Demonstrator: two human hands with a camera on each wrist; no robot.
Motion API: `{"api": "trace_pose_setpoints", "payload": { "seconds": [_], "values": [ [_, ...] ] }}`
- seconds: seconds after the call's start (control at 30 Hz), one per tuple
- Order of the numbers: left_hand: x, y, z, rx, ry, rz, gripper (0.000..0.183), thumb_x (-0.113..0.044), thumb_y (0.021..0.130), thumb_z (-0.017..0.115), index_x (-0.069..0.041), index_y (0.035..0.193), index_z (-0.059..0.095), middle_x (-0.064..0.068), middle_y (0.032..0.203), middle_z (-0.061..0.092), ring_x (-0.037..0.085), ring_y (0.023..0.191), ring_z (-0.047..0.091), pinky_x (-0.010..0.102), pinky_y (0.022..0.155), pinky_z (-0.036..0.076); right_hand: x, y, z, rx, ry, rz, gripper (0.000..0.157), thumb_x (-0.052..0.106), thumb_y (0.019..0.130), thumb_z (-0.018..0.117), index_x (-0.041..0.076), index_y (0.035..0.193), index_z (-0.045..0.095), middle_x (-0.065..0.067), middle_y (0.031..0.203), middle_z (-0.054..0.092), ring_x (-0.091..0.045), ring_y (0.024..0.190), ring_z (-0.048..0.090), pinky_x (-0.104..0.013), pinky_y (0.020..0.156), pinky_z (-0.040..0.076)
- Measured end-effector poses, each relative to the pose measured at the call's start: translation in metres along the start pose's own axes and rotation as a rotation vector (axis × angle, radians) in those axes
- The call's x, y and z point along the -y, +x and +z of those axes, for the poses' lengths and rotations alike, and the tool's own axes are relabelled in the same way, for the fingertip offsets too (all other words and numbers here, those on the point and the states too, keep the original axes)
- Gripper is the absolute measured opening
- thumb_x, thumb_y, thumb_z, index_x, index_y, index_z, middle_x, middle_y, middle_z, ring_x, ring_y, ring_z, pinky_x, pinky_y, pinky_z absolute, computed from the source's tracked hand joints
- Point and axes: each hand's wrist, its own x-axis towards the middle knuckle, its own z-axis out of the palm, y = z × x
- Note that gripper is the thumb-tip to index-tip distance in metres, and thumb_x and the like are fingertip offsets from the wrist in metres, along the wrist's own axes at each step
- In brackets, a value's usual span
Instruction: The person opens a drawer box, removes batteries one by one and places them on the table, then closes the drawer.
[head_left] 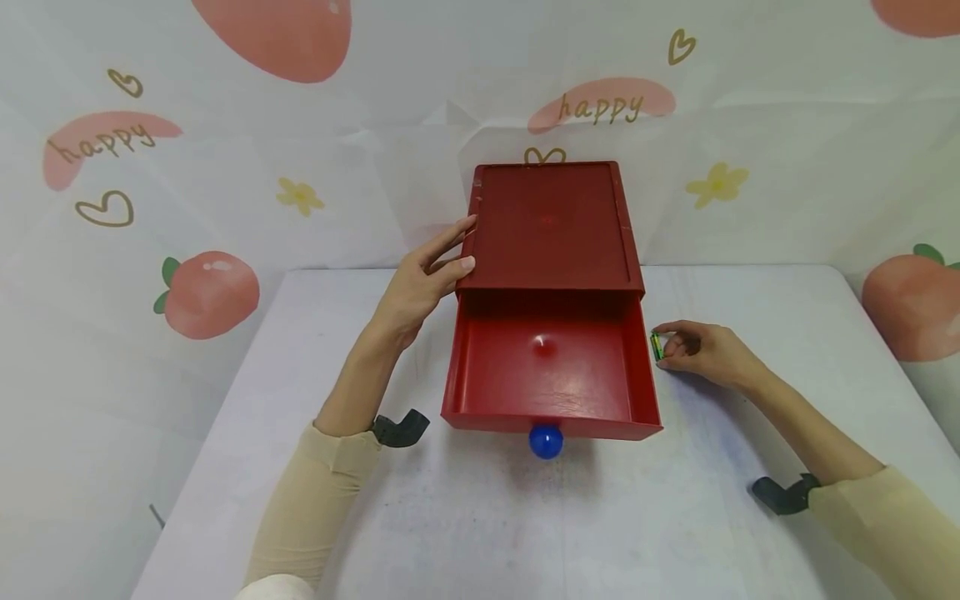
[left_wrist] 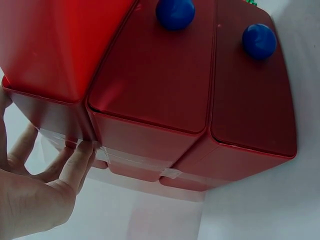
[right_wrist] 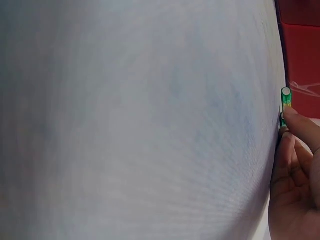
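Beige sleeves (head_left: 881, 512): nearest the viewer, in front of the red cabinet (head_left: 551, 229) and to either side of it, each with a black curved piece (head_left: 402, 429) by the cuff.
White table (head_left: 465, 525): under the cabinet, spreading in front of it and to both sides.
Blue knob (head_left: 546, 442): on the front of the pulled-out drawer, facing the viewer.
Pulled-out drawer (head_left: 517, 425): the cabinet's top one, jutting well forward of it, its glossy red floor in sight.
Right hand (head_left: 708, 354): in front of the cabinet and to its right, just beside the drawer's side wall, thumb and fingertips pinched together on a green battery.
Green battery (head_left: 657, 346): right of the cabinet's drawer, near its wall, held upright or nearly so; a second round end shows below it in the right wrist view, partly hidden.
Lower drawers (left_wrist: 155, 75): two, pushed into the cabinet beneath the top one, each with its own blue knob.
Left hand (head_left: 420, 287): at the cabinet's left side, fingers spread and only slightly bent, fingertips touching the side, gripping nothing.
Clear tape (left_wrist: 171, 173): across the joins on the cabinet's side.
Printed cloth (head_left: 367, 200): behind the cabinet, with pink fruit, yellow flowers and "happy".
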Motion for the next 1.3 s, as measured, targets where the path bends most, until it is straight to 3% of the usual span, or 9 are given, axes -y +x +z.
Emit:
{"api": "trace_pose_setpoints", "payload": {
  "seconds": [0.2, 0.37, 0.53, 0.93, 1.3],
  "values": [
    [0.001, 0.000, 0.000, -0.002, -0.001, 0.001, 0.054, -0.018, 0.097, 0.065, -0.028, 0.148, 0.049, -0.003, 0.150, 0.044, 0.028, 0.128, 0.051, 0.043, 0.108, 0.042, 0.001, -0.002, -0.002, 0.005, 0.001, 0.043, 0.046, 0.015, 0.084, 0.081, 0.003, 0.125, 0.064, -0.006, 0.087, 0.066, -0.014, 0.076, 0.060, -0.016, 0.069, 0.050],
    [0.002, -0.002, -0.001, -0.009, 0.005, 0.002, 0.053, -0.018, 0.097, 0.064, -0.029, 0.147, 0.050, -0.005, 0.149, 0.046, 0.027, 0.127, 0.052, 0.044, 0.109, 0.041, 0.002, -0.007, -0.002, 0.012, 0.042, 0.084, 0.043, 0.015, 0.093, 0.071, 0.002, 0.131, 0.059, -0.009, 0.093, 0.066, -0.017, 0.079, 0.061, -0.019, 0.070, 0.052],
    [0.001, -0.003, 0.000, -0.010, 0.009, 0.004, 0.053, -0.019, 0.097, 0.065, -0.030, 0.147, 0.051, -0.005, 0.148, 0.047, 0.027, 0.126, 0.053, 0.042, 0.108, 0.043, 0.002, -0.012, 0.001, -0.038, 0.073, 0.109, 0.037, 0.017, 0.097, 0.064, 0.003, 0.130, 0.057, -0.012, 0.096, 0.068, -0.019, 0.076, 0.064, -0.023, 0.068, 0.054],
    [0.004, -0.006, -0.001, -0.015, 0.031, 0.013, 0.052, -0.022, 0.097, 0.065, -0.033, 0.146, 0.051, -0.007, 0.148, 0.047, 0.026, 0.127, 0.053, 0.041, 0.107, 0.044, 0.017, -0.025, 0.006, -0.105, 0.250, 0.052, 0.022, 0.017, 0.099, 0.061, -0.001, 0.111, 0.063, -0.019, 0.087, 0.065, -0.021, 0.075, 0.063, -0.024, 0.066, 0.052],
    [0.002, -0.002, 0.000, -0.006, 0.021, 0.025, 0.052, -0.021, 0.098, 0.064, -0.032, 0.147, 0.050, -0.006, 0.148, 0.047, 0.026, 0.127, 0.052, 0.041, 0.106, 0.044, 0.037, -0.040, 0.011, -0.036, 0.326, 0.011, 0.019, 0.013, 0.101, 0.057, 0.000, 0.112, 0.063, -0.013, 0.089, 0.068, -0.022, 0.076, 0.065, -0.028, 0.071, 0.055]
  ]
}}
